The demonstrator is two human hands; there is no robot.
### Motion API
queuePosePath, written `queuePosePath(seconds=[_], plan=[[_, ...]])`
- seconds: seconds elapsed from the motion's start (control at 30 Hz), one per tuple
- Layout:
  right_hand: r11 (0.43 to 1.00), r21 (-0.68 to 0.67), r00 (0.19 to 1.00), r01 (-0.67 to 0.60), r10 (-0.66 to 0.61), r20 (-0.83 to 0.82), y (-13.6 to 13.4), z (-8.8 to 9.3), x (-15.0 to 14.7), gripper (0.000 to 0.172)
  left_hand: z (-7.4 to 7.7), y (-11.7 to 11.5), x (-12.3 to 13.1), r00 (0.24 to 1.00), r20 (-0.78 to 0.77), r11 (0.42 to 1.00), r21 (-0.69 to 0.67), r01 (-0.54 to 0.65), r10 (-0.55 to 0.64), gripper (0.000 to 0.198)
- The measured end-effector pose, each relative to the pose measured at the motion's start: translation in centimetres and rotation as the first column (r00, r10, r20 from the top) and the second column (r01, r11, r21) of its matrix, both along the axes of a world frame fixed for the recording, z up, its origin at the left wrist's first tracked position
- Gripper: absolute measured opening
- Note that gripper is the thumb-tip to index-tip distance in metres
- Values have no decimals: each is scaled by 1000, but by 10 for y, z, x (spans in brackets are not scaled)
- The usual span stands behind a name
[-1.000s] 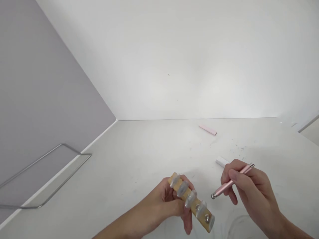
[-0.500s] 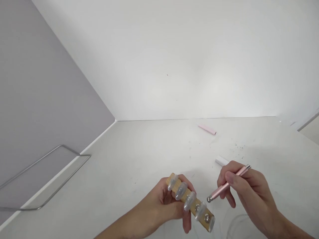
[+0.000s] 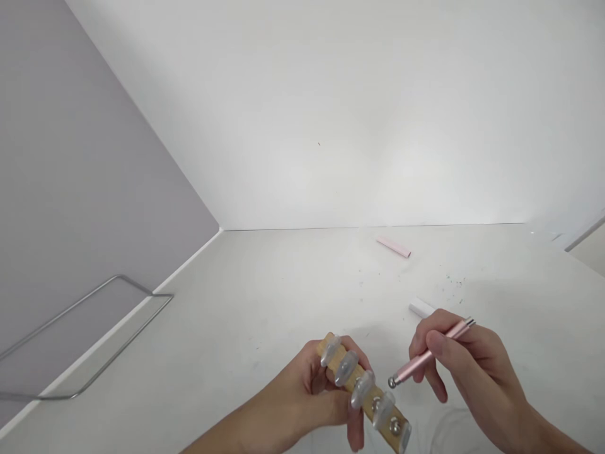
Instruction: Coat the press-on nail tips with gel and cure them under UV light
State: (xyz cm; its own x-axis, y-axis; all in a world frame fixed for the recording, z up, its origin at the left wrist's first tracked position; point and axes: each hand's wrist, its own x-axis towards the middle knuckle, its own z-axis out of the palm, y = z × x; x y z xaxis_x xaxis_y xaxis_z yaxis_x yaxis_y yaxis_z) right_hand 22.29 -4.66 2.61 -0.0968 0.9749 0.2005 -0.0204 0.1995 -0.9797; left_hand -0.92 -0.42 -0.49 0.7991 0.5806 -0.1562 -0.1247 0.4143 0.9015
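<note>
My left hand (image 3: 326, 394) is closed around a short wooden strip (image 3: 366, 398) that carries several clear false nail tips in a row, some with small silver beads. My right hand (image 3: 466, 372) pinches a slim pink metal tool (image 3: 428, 357) like a pen. Its round silver ball tip (image 3: 392, 381) hangs just right of the strip, close to the fourth nail tip but apart from it. Both hands hover low over the white table (image 3: 265, 296).
A pink cap or stick (image 3: 394, 247) lies farther back on the table. A small white piece (image 3: 420, 308) lies just behind my right hand. A bent metal wire frame (image 3: 94, 334) stands at the left by the grey wall. Dark specks dot the surface near the right.
My right hand has brought the pink tool's ball tip leftward and down, closer to the strip. My left hand has lowered the strip slightly.
</note>
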Motion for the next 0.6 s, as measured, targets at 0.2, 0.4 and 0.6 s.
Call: queuePosePath(seconds=[0.2, 0.4, 0.6], plan=[[999, -26, 1000, -27, 27, 7, 0, 0, 1, 43, 0, 0, 0, 1000, 7, 1000, -10, 0, 0, 19], [999, -35, 1000, -29, 29, -1, 0, 1, 0, 48, 2, -1, 0, 1000, -14, 1000, -9, 2, -2, 19], [998, -50, 1000, -28, 28, 9, -2, 4, 0, 48, 2, 0, 1, 1000, -19, 1000, -10, 6, -6, 20]])
